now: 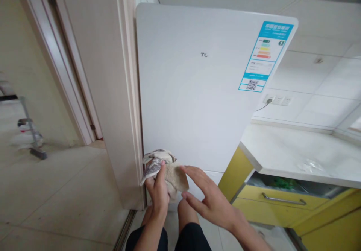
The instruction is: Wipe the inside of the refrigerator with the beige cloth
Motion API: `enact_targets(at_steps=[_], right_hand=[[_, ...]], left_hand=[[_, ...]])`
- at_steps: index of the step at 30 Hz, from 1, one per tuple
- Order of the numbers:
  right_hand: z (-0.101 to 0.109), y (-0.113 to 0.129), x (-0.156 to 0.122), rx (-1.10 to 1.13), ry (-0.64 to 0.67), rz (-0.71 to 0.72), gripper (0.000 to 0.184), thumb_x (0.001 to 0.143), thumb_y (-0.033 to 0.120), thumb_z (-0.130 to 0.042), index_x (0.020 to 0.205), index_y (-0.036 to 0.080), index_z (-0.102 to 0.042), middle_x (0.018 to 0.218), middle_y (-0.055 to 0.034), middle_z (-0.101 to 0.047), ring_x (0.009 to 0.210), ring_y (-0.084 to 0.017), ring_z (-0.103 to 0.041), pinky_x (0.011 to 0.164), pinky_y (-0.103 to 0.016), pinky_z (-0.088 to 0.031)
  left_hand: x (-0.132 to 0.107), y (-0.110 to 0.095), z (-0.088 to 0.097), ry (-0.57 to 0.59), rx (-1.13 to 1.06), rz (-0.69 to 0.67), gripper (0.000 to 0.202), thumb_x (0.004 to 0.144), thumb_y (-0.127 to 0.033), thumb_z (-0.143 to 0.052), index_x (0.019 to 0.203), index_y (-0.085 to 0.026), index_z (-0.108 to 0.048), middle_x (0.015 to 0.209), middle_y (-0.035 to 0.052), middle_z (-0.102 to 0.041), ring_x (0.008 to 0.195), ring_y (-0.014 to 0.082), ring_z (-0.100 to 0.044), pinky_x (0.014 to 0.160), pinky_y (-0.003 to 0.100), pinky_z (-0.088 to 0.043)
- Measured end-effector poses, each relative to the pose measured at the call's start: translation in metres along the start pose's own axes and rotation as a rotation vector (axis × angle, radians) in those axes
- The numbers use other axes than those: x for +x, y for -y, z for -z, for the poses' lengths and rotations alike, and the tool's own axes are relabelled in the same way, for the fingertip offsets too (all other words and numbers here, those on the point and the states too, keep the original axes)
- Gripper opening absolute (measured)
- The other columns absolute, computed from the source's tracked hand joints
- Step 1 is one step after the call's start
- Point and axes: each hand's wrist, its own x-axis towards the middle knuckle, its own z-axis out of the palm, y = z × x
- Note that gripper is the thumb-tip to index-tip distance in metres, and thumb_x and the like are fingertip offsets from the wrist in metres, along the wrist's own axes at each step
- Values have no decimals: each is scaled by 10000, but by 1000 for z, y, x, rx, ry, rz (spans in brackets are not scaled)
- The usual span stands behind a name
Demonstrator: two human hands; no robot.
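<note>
A crumpled cleaning cloth (173,175), beige with grey-and-white patterned parts, is bunched up in front of the lower part of a white refrigerator (191,104). My left hand (158,190) grips it, with the thumb pressed on top and the other fingers hidden beneath. At the cloth's right edge is my right hand (208,198), its thumb and fingers apart. Its index fingertip meets or nearly meets the cloth; I cannot tell which. The refrigerator door is closed and carries a blue-and-white energy label (266,57) at its upper right.
A door frame (113,93) stands close against the refrigerator's left side. To the right are a white countertop (287,149) and a yellow drawer (276,198) pulled partly out, with something green inside. A plug sits in the wall socket (269,99). A broom (38,153) stands far left.
</note>
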Motion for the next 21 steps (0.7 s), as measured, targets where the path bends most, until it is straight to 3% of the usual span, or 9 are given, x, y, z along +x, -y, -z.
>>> enact_targets(at_steps=[5,9,13,18,21], right_hand=[[-18,-15,-22,-92,-69,-121,818,927,212,-577,1612,241,-130,1656,-120,-269,1536,-223,-251,1224,-461,-369],[-23,-30,-32,-230,-262,-190,828,917,209,-548,1618,211,-106,1663,-142,-223,1551,-265,-202,1211,-523,-370],[-19,-50,-43,-381,-440,-193,790,934,247,-526,1617,200,-131,1593,-168,-344,1507,-288,-303,1147,-527,-451],[2,-78,-56,-423,-708,-217,593,987,257,-479,1557,283,-319,1378,-124,-565,1292,-238,-545,1027,-457,-542],[23,-93,-61,-424,-794,-194,504,991,259,-484,1489,303,-423,1300,-89,-614,1211,-219,-588,998,-432,-542]], left_hand=[[-28,15,-27,250,125,-60,329,783,-419,-768,980,-175,-669,1023,60,-714,979,213,-682,940,357,-532],[-45,21,-40,549,207,-318,238,861,-324,-700,1057,-198,-652,1051,58,-690,1011,183,-665,954,324,-531],[-50,28,-45,878,203,-551,389,841,-267,-699,1218,-242,-607,1194,81,-645,1130,215,-632,1031,379,-513],[-50,29,-62,1269,207,-621,667,761,-274,-677,1405,-229,-511,1449,157,-492,1345,325,-508,1123,507,-458],[-53,25,-82,1388,214,-704,757,725,-221,-680,1450,-203,-464,1442,181,-494,1359,320,-507,1119,475,-476]])
